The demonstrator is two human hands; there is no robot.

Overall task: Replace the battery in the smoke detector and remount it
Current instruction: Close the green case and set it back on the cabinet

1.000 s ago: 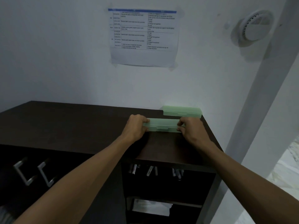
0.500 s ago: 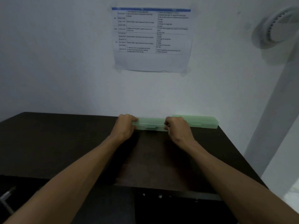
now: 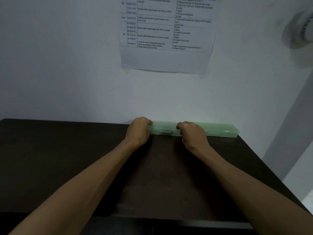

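Dark brown and nearly bare, the table (image 3: 84,158) runs up to a pale wall (image 3: 67,73), and at its far edge, close against that wall, lie two pale green translucent plastic cases end to end. Both hands grip the nearer, left-hand green case (image 3: 165,129): the left hand (image 3: 139,131) is closed around its left end with the fingers curled over the top, and the right hand (image 3: 191,134) is closed on its right end, so only the middle stretch with a small front latch tab shows between them. At 3 o'clock from that case, partly behind the right hand, the second green case (image 3: 221,130) lies closed along the wall, reaching almost to the table's right corner. Both bare forearms stretch in from the bottom of the view. Far up at 1 o'clock from the cases, the smoke detector (image 3: 304,31) is on the wall, round, white, blurred and cut by the right edge. At 12 o'clock above the hands hangs a printed paper schedule (image 3: 167,39), its small text unreadable.
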